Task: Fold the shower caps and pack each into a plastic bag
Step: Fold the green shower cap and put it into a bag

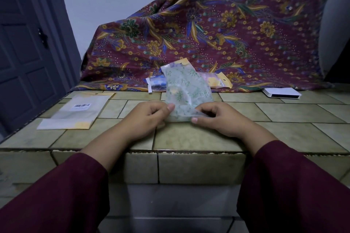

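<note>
Right at the near end of the bag (186, 89), both hands were pinching its edge. The left hand (149, 117) had its fingers curled under and its thumb laid flat on top of the plastic, clamping the left part of the edge. The right hand (219, 119) gripped the right part, its fingers curled in and its thumb tip pressed up against the underside, so the edge was lifted a little off the counter (189, 138). The two thumbs sat near each other with a short span of plastic between them.

The bag was clear, and a shower cap (181, 83) with a pale green leafy print showed through it, bunched inside. The bag's far end, with a yellow header, tilted up toward the patterned cloth (217, 30) hanging at the back.

Just behind it lay a blue packet (157, 83) on the left and a pink and yellow packet (217, 81) on the right, both partly hidden by the held bag. Well to the left, flat bags (75, 111) with a barcode label lay on the tiles. A white box (282, 92) rested far right by the cloth. Dark red sleeves (56, 200) covered both forearms.
</note>
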